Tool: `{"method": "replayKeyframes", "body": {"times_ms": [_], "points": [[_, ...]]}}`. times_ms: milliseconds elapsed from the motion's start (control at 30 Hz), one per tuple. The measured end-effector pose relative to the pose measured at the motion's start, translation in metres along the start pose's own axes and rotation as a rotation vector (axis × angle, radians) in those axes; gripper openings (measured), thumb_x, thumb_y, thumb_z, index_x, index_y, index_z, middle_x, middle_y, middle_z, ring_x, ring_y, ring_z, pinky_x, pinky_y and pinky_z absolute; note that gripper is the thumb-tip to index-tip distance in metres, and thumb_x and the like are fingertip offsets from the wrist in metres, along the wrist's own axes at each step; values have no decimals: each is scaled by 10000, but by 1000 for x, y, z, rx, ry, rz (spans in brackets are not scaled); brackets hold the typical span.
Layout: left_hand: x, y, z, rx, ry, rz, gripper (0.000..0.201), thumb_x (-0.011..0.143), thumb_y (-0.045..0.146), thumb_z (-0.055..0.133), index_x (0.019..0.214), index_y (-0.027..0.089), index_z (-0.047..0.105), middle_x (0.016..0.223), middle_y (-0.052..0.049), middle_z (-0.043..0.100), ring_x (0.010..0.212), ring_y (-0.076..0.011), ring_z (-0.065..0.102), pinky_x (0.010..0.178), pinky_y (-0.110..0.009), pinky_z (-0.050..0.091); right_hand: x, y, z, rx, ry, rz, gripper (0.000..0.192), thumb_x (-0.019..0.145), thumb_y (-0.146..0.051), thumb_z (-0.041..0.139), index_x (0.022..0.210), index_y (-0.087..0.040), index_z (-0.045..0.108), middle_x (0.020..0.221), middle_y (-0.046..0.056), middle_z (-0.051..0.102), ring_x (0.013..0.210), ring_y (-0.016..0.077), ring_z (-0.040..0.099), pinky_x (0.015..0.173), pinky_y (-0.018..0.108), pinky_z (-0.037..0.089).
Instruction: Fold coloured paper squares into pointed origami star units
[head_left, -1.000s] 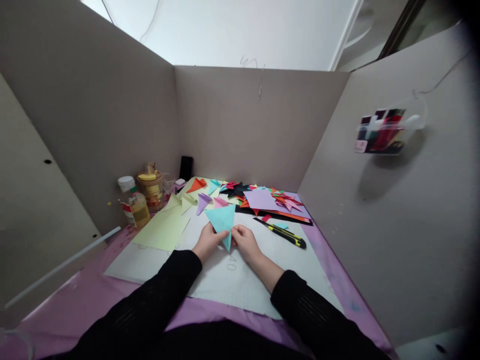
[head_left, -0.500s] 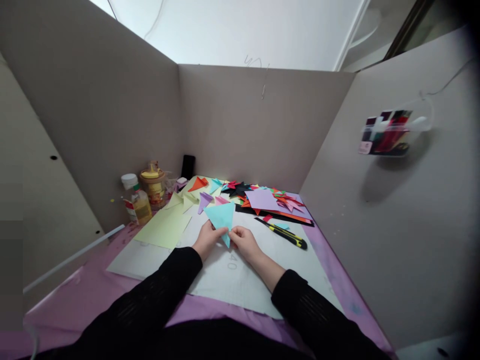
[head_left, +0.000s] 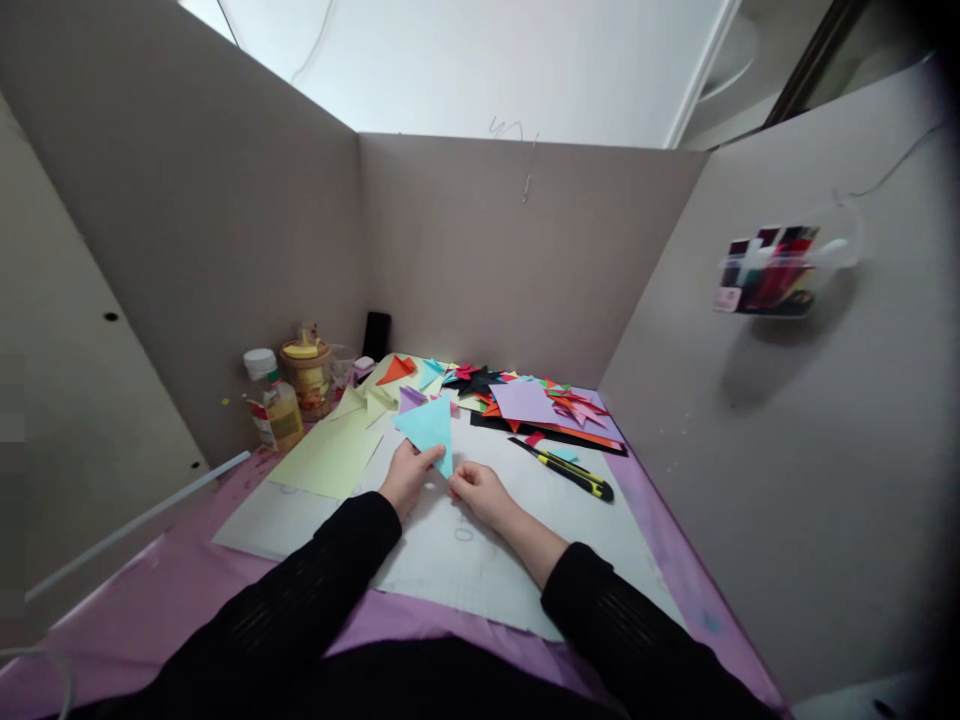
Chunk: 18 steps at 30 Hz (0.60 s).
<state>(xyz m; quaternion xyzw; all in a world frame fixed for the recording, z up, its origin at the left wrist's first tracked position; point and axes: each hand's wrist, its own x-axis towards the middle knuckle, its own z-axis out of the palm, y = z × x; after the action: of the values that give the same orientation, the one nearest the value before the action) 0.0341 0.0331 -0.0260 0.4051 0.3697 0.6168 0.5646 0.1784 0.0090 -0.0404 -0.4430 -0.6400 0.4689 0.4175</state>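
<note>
A light blue sheet of folded paper [head_left: 430, 425], triangular in outline, is held above the white sheet with its point downward. My left hand [head_left: 405, 476] is closed on its lower left side, the thumb lying over the front and the other fingers behind. At the lower tip, the thumb and forefinger of my right hand [head_left: 481, 491] are pinched together on the paper's edge. Right of my hands lies a yellow-and-black utility knife [head_left: 574, 474]. A pale yellow-green paper sheet [head_left: 328, 458] is spread to the left.
Folded paper pieces, including an orange one [head_left: 396, 370], sit at the back beside a lilac square [head_left: 523, 402] and colored paper stars [head_left: 472, 379]. Bottles and a jar [head_left: 310, 375] stand back left, near a phone [head_left: 376, 334]. Grey panels enclose the table.
The light blue paper has shifted slightly left and turned, with my left hand moving along. My right fingers have moved slightly down and left and are now at its lower tip.
</note>
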Motion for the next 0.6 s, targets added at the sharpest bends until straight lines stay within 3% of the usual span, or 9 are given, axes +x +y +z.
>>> {"method": "replayKeyframes", "body": {"times_ms": [300, 467, 533, 600], "points": [[-2, 3, 1, 0, 3, 0, 368, 581, 240, 731, 908, 134, 601, 825, -37, 662, 679, -149, 589, 639, -267, 454, 1, 1, 0, -6, -5, 2, 151, 735, -254, 516, 615, -182, 459, 544, -32, 545, 496, 96, 461, 493, 208, 352], [5, 7, -5, 32, 83, 50, 376, 592, 280, 729, 910, 137, 589, 812, -30, 661, 671, -147, 595, 632, -267, 462, -2, -5, 0, 61, 17, 26, 140, 721, -229, 530, 603, -176, 477, 521, -36, 527, 492, 95, 465, 507, 208, 364], [5, 8, -6, 118, 45, 54, 386, 587, 285, 738, 908, 130, 588, 811, -39, 665, 673, -156, 601, 628, -268, 463, -2, -5, -1, 105, 63, 2, 144, 725, -262, 562, 630, -176, 495, 516, -44, 512, 490, 94, 455, 497, 205, 355], [1, 8, -4, 235, -89, 52, 397, 578, 277, 756, 902, 121, 591, 815, -54, 667, 692, -173, 609, 630, -269, 464, 1, -5, -2, 190, 110, -38, 163, 718, -319, 606, 711, -174, 530, 565, -37, 540, 517, 102, 471, 498, 207, 360]]}}
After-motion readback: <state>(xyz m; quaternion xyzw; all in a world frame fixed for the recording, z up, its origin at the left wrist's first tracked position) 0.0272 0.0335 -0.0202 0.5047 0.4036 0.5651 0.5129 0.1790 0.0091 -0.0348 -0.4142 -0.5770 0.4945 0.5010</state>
